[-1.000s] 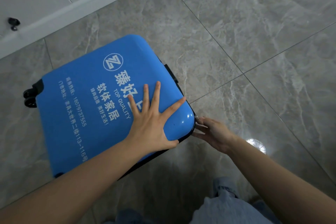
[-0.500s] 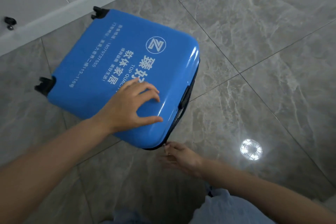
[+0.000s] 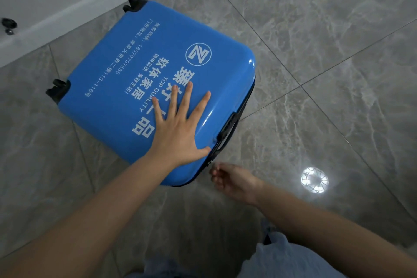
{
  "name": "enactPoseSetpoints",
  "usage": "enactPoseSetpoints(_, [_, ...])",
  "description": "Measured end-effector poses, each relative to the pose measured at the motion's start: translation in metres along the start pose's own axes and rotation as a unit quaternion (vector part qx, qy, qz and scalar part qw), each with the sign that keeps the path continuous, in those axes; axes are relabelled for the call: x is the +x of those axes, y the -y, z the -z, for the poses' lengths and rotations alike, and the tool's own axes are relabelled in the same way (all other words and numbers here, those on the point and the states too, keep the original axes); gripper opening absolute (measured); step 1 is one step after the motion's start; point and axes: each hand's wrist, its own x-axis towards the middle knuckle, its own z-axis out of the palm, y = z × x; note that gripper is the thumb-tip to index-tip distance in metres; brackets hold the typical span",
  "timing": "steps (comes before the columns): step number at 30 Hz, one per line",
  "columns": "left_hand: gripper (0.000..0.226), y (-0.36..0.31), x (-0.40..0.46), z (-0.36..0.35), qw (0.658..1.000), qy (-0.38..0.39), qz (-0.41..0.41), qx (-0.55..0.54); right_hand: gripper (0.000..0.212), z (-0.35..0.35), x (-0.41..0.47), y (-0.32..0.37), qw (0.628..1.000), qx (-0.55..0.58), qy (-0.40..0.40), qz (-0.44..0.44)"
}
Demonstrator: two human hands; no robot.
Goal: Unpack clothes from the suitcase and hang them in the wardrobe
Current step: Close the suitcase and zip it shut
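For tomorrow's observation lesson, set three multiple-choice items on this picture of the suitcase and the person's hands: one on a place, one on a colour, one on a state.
1. Where does the suitcase lie?
A. on the tiled floor
B. on a bed
C. inside a wardrobe

2. What colour is the suitcase shell?
A. red
B. blue
C. green

3. How is the left hand?
A. clenched in a fist in the air
B. gripping a wheel
C. flat on the shell, fingers spread

Answers:
1 A, grey marbled tiles show all round the case.
2 B, the shell is bright blue with white lettering.
3 C, the palm rests on the lid with straight fingers, while the right hand sits by the case's near edge.
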Motion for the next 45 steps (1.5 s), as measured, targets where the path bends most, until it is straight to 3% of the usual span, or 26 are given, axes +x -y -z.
enactPoseSetpoints(4, [0.124,0.010,-0.012,-0.002,1.000,0.008,-0.011,0.017,0.029,0.011,0.004,0.046,0.997,0.014,-0.014,0.074])
enactPoseSetpoints(10, [0.124,0.023,-0.029,-0.002,0.999,0.022,-0.023,0.031,0.030,0.011,-0.001,0.039,0.979,-0.201,0.008,0.030])
enactPoseSetpoints(12, [0.123,0.025,-0.035,-0.003,0.999,0.023,-0.030,0.034,0.031,0.011,0.000,0.040,0.950,-0.311,-0.015,0.007])
enactPoseSetpoints(15, [0.119,0.026,-0.042,-0.005,0.999,0.021,-0.037,0.033,0.033,0.018,0.004,0.070,0.889,-0.432,-0.148,0.039])
enactPoseSetpoints(18, [0.114,0.024,-0.045,-0.005,0.999,0.015,-0.039,0.031,0.022,0.031,0.019,0.122,0.862,-0.315,-0.345,0.197])
enactPoseSetpoints(19, [0.113,0.023,-0.045,-0.005,0.999,0.015,-0.039,0.029,0.020,0.031,0.021,0.141,0.855,-0.275,-0.363,0.249])
enactPoseSetpoints(22, [0.111,0.023,-0.046,-0.004,0.999,0.016,-0.044,0.023,0.035,0.019,0.029,0.190,0.880,-0.242,-0.266,0.309])
enactPoseSetpoints(25, [0.108,0.025,-0.048,-0.005,0.998,0.011,-0.055,0.017,0.048,0.001,0.031,0.221,0.920,-0.253,-0.153,0.257])
enactPoseSetpoints(27, [0.107,0.026,-0.049,-0.005,0.998,0.006,-0.059,0.013,0.043,-0.008,0.030,0.232,0.916,-0.308,-0.122,0.227])
enactPoseSetpoints(30, [0.107,0.027,-0.050,-0.004,0.998,0.002,-0.062,0.010,0.025,-0.009,0.034,0.235,0.905,-0.346,-0.128,0.213])
enactPoseSetpoints(35, [0.103,0.026,-0.049,-0.003,0.998,0.010,-0.059,0.010,0.025,-0.009,0.032,0.242,0.889,-0.401,-0.065,0.213])
enactPoseSetpoints(42, [0.103,0.026,-0.050,-0.002,0.998,0.019,-0.057,0.005,0.020,-0.012,0.034,0.246,0.870,-0.444,-0.109,0.184])
enactPoseSetpoints(45, [0.103,0.026,-0.049,-0.001,0.998,0.019,-0.056,0.005,0.023,-0.011,0.033,0.248,0.837,-0.492,-0.120,0.208])
